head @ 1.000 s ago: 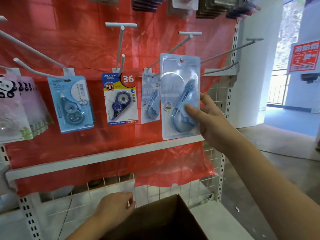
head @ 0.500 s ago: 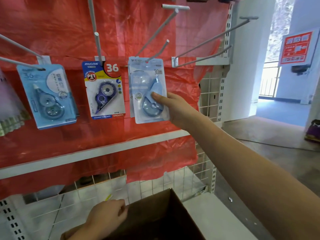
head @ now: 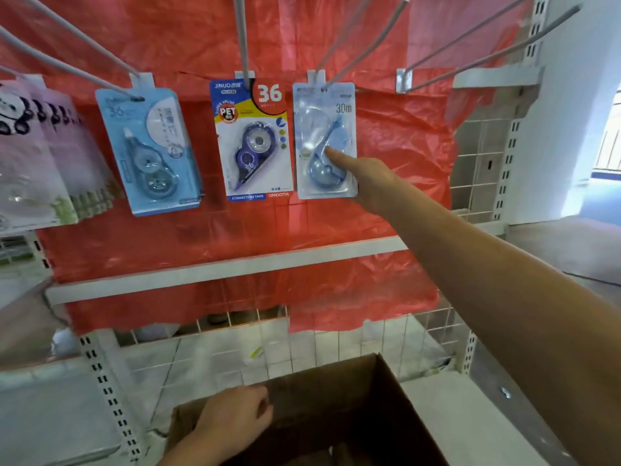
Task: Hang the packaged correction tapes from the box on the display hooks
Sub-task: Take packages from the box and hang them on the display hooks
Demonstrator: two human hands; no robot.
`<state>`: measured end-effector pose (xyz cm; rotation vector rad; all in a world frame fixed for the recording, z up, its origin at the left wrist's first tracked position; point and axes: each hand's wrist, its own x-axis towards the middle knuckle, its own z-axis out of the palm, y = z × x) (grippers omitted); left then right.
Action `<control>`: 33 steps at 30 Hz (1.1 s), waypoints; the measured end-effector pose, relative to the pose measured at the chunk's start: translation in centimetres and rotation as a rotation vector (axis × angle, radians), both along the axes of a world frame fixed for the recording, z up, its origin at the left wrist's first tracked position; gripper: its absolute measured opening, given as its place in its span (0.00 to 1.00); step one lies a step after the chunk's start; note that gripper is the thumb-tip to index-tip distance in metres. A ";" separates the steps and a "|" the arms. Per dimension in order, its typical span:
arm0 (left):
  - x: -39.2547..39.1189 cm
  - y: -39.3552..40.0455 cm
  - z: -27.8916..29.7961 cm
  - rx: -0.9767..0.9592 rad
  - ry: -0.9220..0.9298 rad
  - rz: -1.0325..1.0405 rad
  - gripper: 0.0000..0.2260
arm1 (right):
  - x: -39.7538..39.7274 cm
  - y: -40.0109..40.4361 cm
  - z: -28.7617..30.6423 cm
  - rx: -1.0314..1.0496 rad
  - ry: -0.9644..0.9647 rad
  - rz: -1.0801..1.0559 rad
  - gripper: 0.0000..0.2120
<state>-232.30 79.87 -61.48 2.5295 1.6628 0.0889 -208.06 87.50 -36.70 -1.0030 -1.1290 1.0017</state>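
Red plastic sheeting backs the display rack in front of you, with a white crossbar (head: 215, 270) running beneath the hanging stock. Your right hand (head: 369, 176) reaches to the pale blue correction tape pack (head: 324, 139); one straight finger presses on its clear blister near the middle, while the rest of that hand lies behind the pack's lower right corner, so you cannot tell whether they curl round it. The pack hangs at the back of its display hook (head: 366, 45), top hole threaded, card flat against the sheeting.

Expect it to be very light and fairly stiff as a card, but the blister is slick and will dent if squeezed. Take such packs by the card edges or the lower corner, not the bubble, and guide the punched hole rather than forcing it, since that tab looks the likeliest place to tear.

Just left hangs a white and blue pack marked 36 (head: 253, 139), then a light blue pack (head: 149, 153), then pink packs (head: 37, 153) at the far left; neighbours sit close, so a swing could knock them.

Your left hand (head: 235, 418) rests low on the near rim of the brown cardboard box (head: 353, 398), fingers loosely curled on its edge. Wire grid and a pale lower shelf (head: 447, 415) lie behind the box. To the right the bare hooks (head: 487, 48) stand empty, and a bright doorway opens beyond.
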 end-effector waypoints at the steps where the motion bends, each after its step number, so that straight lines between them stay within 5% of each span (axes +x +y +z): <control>1: -0.1 0.0 -0.3 0.003 0.009 0.005 0.07 | -0.2 -0.1 -0.3 0.001 -0.007 0.006 0.28; 7: -0.2 0.9 -3.6 -0.056 0.009 0.042 0.09 | -0.2 -1.1 -7.6 -0.061 0.009 0.084 0.11; 10: 0.1 1.5 -6.2 -0.118 0.017 0.061 0.10 | -0.1 -1.2 -12.8 -0.160 -0.025 0.130 0.13; 18: 1.3 4.3 -12.0 -0.256 0.215 0.068 0.13 | -2.0 -1.1 -25.6 -0.539 -0.630 0.731 0.04; 21: 1.4 4.8 -14.1 -0.240 0.300 0.065 0.14 | -3.8 -0.3 -30.4 -0.665 -0.902 0.892 0.11; 29: 0.3 4.0 -19.4 -0.357 0.439 0.060 0.16 | -4.7 0.7 -42.9 -0.630 -1.507 0.817 0.22; 33: -0.3 2.3 -21.1 -0.488 0.387 0.140 0.19 | -3.1 -1.9 -44.8 -0.657 -1.478 0.827 0.29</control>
